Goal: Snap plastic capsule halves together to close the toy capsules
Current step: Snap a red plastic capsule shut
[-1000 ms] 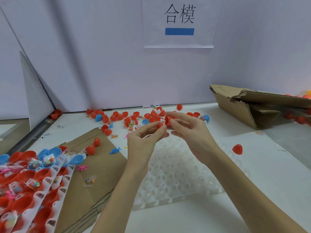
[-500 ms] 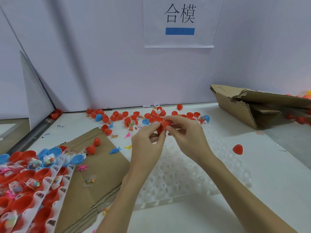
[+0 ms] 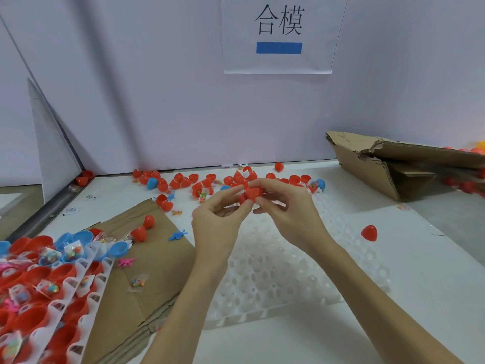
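Pinched between both hands above the white tray (image 3: 275,282): a red capsule (image 3: 252,193), its two halves pressed close together. Gripped from the left by the left hand (image 3: 217,222), thumb and fingertips curled onto the near half; gripped from the right by the right hand (image 3: 286,214), thumb under and fingers arched over the far half. Whether fully snapped shut, impossible to tell behind the fingers.

Nearest, at lower left: white holder strips (image 3: 44,298) packed with open red halves, some holding small bagged toys. Just beyond, a few open blue halves (image 3: 118,249). Beside these, a flattened brown cardboard sheet (image 3: 147,271) lying on the white table (image 3: 420,271), carrying a pink toy figure (image 3: 126,261), a blue toy figure (image 3: 177,234), a small toy bag (image 3: 137,282) and a red capsule pair (image 3: 143,228) touching tip to tip.

To the right, well apart from the hands, a lone red half (image 3: 369,233) resting dome-up on the table. Farther back, a scatter of loose red halves (image 3: 189,181) with two blue pieces among them, strung along the foot of the wall. At far right, a torn cardboard box (image 3: 393,164) lying open on its side. On the wall above, a paper sign (image 3: 278,32) with two printed characters and a blue bar.
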### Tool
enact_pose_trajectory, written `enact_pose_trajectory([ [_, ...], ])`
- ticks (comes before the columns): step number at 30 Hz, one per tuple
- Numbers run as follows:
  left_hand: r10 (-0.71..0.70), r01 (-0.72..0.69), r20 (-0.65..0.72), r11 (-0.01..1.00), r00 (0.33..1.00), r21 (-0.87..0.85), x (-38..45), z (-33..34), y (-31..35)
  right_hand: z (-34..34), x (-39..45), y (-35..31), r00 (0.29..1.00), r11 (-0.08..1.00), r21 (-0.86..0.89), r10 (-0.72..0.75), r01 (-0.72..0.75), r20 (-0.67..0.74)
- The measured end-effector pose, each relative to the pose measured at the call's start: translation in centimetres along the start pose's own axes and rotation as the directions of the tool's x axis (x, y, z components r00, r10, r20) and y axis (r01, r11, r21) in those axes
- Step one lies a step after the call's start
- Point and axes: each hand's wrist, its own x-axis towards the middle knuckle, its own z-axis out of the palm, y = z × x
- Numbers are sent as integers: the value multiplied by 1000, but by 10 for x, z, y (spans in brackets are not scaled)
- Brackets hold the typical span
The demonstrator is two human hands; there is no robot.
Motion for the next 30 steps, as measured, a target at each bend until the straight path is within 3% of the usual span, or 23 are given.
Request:
enact_pose_trajectory([
  [6,21,-18,159,1000,987,-23,-1,-1,4,-5,1,0,999,999,40,8,-7,-34],
  [11,114,-117,99,993,989,24,0,1,4,-1,-1,-6,999,982,187,31,-23,-42],
  [18,379,-401,134,875,916,272,-4,6,-1,-2,-2,-8,996,934,349,85,-72,-21],
  [26,370,-392,133,889,920,238,-3,4,1,3,-4,-9,992,896,433,123,-97,-32],
  [30,351,-362,91,889,932,279,-4,6,3,5,-4,-8,994,931,359,97,-73,-48],
])
